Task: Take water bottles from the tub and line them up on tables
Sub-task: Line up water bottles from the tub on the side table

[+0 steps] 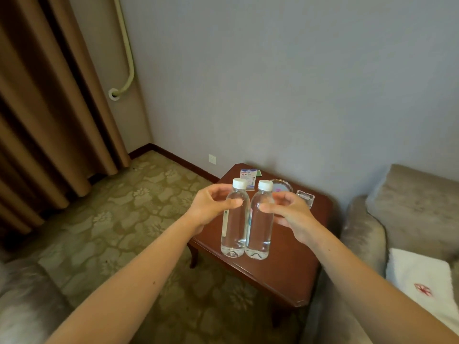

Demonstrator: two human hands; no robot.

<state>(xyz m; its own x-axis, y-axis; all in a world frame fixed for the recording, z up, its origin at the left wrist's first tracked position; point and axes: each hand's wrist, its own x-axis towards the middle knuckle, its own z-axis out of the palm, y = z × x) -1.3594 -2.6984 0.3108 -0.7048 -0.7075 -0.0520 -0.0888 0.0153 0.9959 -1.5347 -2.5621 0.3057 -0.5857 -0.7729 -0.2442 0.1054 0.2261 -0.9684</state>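
2 upright, touching, at table [285, 269] front: left bottle [234, 229], right bottle [258, 232]. Left hand [211, 207] pinches left bottle's shoulder; right hand [290, 214] apparently pinches right bottle's.

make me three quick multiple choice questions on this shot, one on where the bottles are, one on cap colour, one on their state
1. Where do the two bottles stand?
A. on the carpet
B. on the wooden table
C. on the sofa

2. What colour are their caps?
A. blue
B. red
C. white

3. How are the bottles?
A. upright, caps on
B. lying on their sides
C. upright, caps off

Answers:
1 B: the left bottle and the right bottle rest on their bases on the wooden table.
2 C: both caps are plainly white.
3 A: both stand upright side by side, each with its cap in place.
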